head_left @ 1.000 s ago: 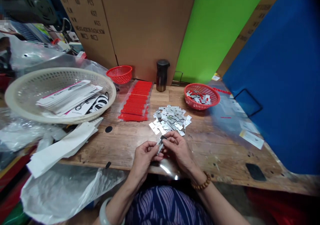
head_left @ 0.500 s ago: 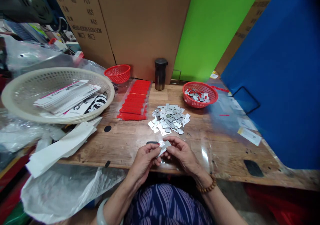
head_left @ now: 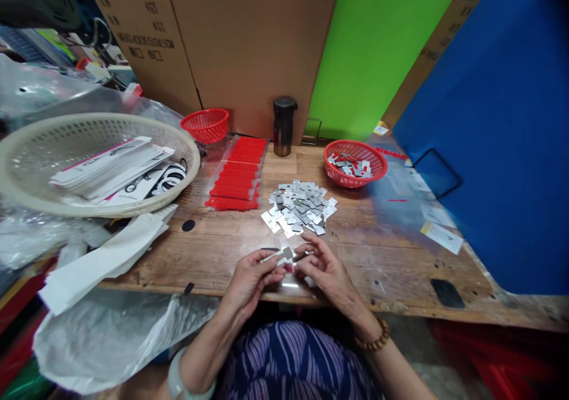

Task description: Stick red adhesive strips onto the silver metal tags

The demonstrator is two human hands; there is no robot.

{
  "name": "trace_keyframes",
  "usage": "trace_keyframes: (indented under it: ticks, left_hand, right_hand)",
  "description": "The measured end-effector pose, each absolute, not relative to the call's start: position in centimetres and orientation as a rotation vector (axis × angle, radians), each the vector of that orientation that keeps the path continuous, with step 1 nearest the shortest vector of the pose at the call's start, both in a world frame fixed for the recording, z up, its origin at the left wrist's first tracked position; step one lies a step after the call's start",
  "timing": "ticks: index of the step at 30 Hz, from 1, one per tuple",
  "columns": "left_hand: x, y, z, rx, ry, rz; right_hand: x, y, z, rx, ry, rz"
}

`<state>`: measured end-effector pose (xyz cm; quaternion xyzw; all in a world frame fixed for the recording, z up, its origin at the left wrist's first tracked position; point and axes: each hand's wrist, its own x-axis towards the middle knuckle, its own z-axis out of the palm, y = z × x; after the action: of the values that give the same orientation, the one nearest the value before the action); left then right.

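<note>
Both hands together at the near edge of the wooden workbench [head_left: 231, 243], fingertips meeting over one small flat metal plate [head_left: 287, 253]. Left hand [head_left: 251, 278] pinches it from the left between thumb and fingers; right hand [head_left: 326, 269] closes on it from the right. Can't tell which hand carries most of the grip. Plate sits just above the bench surface, tilted, with a clear plastic sleeve [head_left: 288, 282] glinting right below the fingers.

Just beyond the hands: loose pile of metal plates [head_left: 300, 207], same kind, lying flat on the wood, near but not touching the hands.

Left of the pile: row of red-topped clear packets [head_left: 235, 181], overlapped in a line running away from the person.

Back right: red mesh basket [head_left: 355, 163] with a few plates in it. Back left: smaller red basket [head_left: 205, 124]. Dark tumbler [head_left: 283, 125] stands upright between them against the cardboard boxes [head_left: 249, 38].

Far left: big cream basket [head_left: 40, 151] holding printed cards. White paper strips [head_left: 102, 258] and clear plastic bags [head_left: 111, 335] hang off the bench's left front. Paper labels [head_left: 440, 236] under clear film at right, beside the blue panel [head_left: 498, 139].
</note>
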<state>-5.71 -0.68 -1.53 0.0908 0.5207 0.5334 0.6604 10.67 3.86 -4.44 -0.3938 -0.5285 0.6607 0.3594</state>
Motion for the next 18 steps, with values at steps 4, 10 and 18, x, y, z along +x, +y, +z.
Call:
trace_keyframes:
  ticks: [4,10,18]
  left_hand:
    - [-6.3,-0.2,-2.2,0.243,1.266,1.290]
    - [-5.3,0.3,-2.9,0.407,1.297,1.282]
    - [-3.6,1.1,-4.0,0.493,1.348,1.260]
  right_hand:
    - [11.7,4.1,-4.8,-1.257,-1.753,1.197]
    - [11.7,3.1,-5.6,-1.185,-2.044,0.895]
    - [11.6,2.9,-6.2,-1.191,-2.056,0.800]
